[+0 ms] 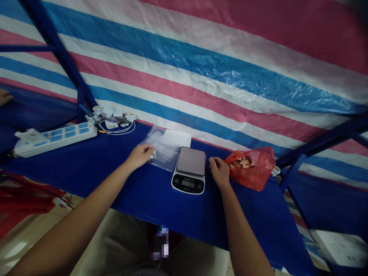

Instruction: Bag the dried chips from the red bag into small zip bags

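A white kitchen scale (188,184) with a grey weighing plate (191,161) stands on the blue tabletop, its small display too faint to read. To its left, my left hand (140,156) is closed in a pinch on a crinkled edge of a clear plastic bag (165,163). More clear bags lie flat under and beyond that hand. My right hand (220,171) is closed beside the scale's right edge, fingers curled; whatever they hold, if anything, is hidden. Just right of it lies an open red plastic bag (260,170) with brownish-pink pieces (243,162) inside.
A white power strip (57,138) lies at the left, with tangled white cables and plugs (115,119) behind it. Blue frame posts (61,57) and a striped tarp (184,73) border the table (161,207). Another person's hand (5,97) shows at far left.
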Available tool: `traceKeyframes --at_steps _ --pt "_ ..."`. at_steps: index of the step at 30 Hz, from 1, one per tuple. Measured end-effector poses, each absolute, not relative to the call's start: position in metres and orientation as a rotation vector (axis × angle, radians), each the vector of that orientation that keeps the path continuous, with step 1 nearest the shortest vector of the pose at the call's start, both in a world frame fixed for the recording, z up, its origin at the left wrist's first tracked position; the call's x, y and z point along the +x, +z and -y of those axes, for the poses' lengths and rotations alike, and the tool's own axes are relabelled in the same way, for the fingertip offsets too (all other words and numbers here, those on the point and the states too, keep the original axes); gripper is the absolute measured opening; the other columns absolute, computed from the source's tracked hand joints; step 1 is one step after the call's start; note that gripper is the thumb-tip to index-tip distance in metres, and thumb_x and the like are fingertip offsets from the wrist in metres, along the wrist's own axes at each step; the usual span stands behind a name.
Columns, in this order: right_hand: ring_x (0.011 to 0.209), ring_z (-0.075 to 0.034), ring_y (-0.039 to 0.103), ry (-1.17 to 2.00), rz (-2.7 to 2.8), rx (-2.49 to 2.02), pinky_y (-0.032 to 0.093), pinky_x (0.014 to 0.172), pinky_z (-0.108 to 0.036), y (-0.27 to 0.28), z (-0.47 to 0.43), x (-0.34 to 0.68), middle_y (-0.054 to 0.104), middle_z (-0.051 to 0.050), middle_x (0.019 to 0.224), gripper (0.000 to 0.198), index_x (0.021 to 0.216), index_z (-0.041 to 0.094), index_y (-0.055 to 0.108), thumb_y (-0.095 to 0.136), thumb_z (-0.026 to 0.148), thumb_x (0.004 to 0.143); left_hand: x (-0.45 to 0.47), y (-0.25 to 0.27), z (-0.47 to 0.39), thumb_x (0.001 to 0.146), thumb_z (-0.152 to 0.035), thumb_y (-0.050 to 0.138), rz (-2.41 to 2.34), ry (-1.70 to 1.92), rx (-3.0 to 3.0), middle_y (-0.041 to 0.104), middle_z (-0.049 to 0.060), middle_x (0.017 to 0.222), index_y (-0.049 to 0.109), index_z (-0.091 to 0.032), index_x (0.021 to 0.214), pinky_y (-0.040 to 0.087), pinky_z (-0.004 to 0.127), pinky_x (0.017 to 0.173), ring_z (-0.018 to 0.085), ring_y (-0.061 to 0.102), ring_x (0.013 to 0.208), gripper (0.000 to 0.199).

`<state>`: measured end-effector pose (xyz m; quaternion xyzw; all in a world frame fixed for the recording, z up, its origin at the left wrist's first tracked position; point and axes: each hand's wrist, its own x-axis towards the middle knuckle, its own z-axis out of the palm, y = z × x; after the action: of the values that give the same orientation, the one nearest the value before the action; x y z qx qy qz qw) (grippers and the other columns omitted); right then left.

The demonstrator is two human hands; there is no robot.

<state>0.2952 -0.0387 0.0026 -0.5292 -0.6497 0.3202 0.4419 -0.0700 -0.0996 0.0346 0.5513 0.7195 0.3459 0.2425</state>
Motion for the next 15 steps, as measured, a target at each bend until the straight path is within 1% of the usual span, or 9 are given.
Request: traceKeyframes --at_steps 4,6,8,10,11,13,15 --pt "0.056 -0.015 0.057 0.777 1.606 -1.323 0.044 0.057 -0.027 0.004 0.040 0.297 0.062 0.001 0.064 0.046 0.085 0.019 0.068 0.058 0.063 0.091 -0.071 0.031 0.077 0.087 -0.051 0.050 -1.979 1.165 1.473 0.067 0.003 0.077 0.068 -0.015 0.086 0.043 0.026 0.067 0.016 0.057 0.072 0.040" --pt "0.055 -0.014 0.056 0.770 1.579 -1.308 0.044 0.056 -0.027 0.007 0.041 0.297 0.061 0.001 0.063 0.045 0.085 0.019 0.068 0.059 0.062 0.091 -0.069 0.043 0.079 0.088 -0.050 0.053 -1.925 1.305 1.432 0.068 0.002 0.078 0.067 -0.015 0.090 0.045 0.025 0.068 0.015 0.060 0.072 0.039" --pt "0.054 -0.013 0.054 0.798 1.513 -1.264 0.043 0.053 -0.026 0.010 0.043 0.296 0.060 0.002 0.063 0.043 0.086 0.019 0.067 0.061 0.061 0.090 -0.060 0.064 0.091 0.089 -0.049 0.057 -1.857 1.353 1.449 0.068 0.002 0.076 0.068 -0.015 0.094 0.047 0.025 0.068 0.015 0.062 0.069 0.036" --pt "0.055 -0.013 0.054 0.840 1.421 -1.202 0.043 0.051 -0.026 0.013 0.045 0.293 0.060 0.002 0.065 0.040 0.087 0.019 0.067 0.063 0.059 0.088 -0.043 0.095 0.108 0.089 -0.049 0.061 -1.774 1.270 1.615 0.066 0.001 0.073 0.070 -0.016 0.098 0.046 0.025 0.065 0.014 0.061 0.067 0.036" --pt "0.056 -0.014 0.055 0.858 1.379 -1.174 0.043 0.051 -0.025 0.014 0.046 0.291 0.060 0.001 0.065 0.039 0.087 0.019 0.066 0.064 0.058 0.088 -0.032 0.112 0.116 0.090 -0.048 0.062 -1.707 1.222 1.741 0.067 0.001 0.075 0.072 -0.016 0.099 0.046 0.024 0.064 0.013 0.060 0.067 0.034" --pt "0.056 -0.013 0.055 0.878 1.323 -1.134 0.043 0.050 -0.025 0.015 0.044 0.287 0.060 0.002 0.066 0.038 0.085 0.019 0.066 0.066 0.057 0.086 -0.007 0.146 0.127 0.091 -0.044 0.063 -1.504 1.143 1.927 0.071 0.003 0.089 0.074 -0.018 0.102 0.048 0.025 0.069 0.013 0.063 0.076 0.031" --pt "0.054 -0.013 0.054 0.907 1.292 -1.099 0.042 0.049 -0.025 0.018 0.039 0.284 0.059 0.002 0.065 0.036 0.083 0.019 0.067 0.068 0.055 0.083 0.018 0.171 0.127 0.090 -0.039 0.065 -1.184 1.007 1.962 0.073 0.004 0.100 0.074 -0.020 0.106 0.052 0.026 0.077 0.015 0.067 0.088 0.027"
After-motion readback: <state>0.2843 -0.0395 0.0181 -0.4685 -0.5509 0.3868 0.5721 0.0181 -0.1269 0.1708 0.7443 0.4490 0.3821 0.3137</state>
